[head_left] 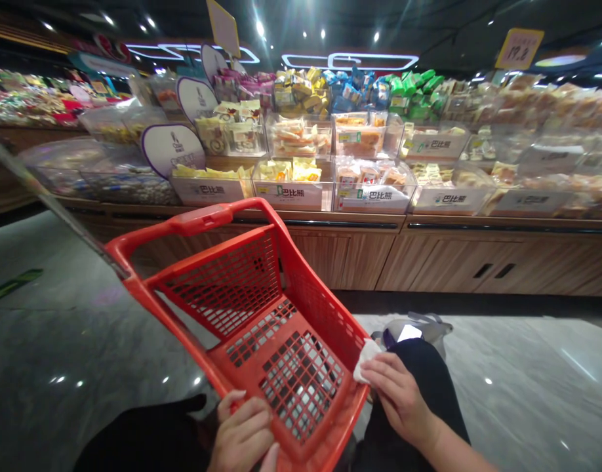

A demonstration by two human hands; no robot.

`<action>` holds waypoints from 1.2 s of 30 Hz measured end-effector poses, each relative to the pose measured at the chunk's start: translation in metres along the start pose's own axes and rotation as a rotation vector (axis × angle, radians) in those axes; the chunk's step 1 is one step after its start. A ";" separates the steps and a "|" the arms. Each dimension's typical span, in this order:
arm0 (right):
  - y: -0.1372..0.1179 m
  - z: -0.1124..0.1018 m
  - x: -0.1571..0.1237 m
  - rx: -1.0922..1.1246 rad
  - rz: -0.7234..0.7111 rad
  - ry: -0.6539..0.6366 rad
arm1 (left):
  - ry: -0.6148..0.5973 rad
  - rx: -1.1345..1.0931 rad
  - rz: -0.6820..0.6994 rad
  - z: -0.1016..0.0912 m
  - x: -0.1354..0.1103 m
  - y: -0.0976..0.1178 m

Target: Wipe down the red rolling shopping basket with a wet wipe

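A red plastic shopping basket (242,295) lies tilted across my lap, its open side facing me and nothing inside it. My left hand (244,432) grips the near rim at the lower left, fingers curled over the edge. My right hand (399,396) presses a small white cloth (364,359) against the outer right wall of the basket, fingers closed on the cloth. The basket's red handle (202,219) sticks up at the far side.
A wooden display counter (429,262) runs across ahead, topped with clear bins of packaged snacks (301,170) and labelled signs. A grey pole (50,203) slants in from the left. Shiny grey floor (527,380) lies on both sides. A shoe (419,328) shows beyond my knee.
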State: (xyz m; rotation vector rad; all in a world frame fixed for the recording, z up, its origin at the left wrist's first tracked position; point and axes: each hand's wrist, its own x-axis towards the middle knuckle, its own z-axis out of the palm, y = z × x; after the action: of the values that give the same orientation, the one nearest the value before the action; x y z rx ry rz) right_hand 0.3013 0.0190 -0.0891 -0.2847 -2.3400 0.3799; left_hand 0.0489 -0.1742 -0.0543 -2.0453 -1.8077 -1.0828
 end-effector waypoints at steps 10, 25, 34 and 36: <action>-0.023 -0.004 0.008 0.034 -0.157 -0.043 | -0.086 0.034 0.151 -0.011 0.011 -0.029; -0.045 -0.006 0.001 -0.015 0.027 -0.129 | -0.262 0.069 0.162 -0.024 0.029 -0.057; -0.107 0.046 0.007 0.060 0.039 0.021 | -0.175 0.315 0.050 0.009 -0.007 0.041; -0.106 0.048 0.005 0.038 0.018 0.040 | -0.179 0.278 -0.031 0.021 -0.011 0.052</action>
State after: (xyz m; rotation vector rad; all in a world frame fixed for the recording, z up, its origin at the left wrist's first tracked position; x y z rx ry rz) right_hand 0.2538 -0.0877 -0.0816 -0.2931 -2.2902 0.4236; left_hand 0.1046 -0.1822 -0.0601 -2.0044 -1.9528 -0.6272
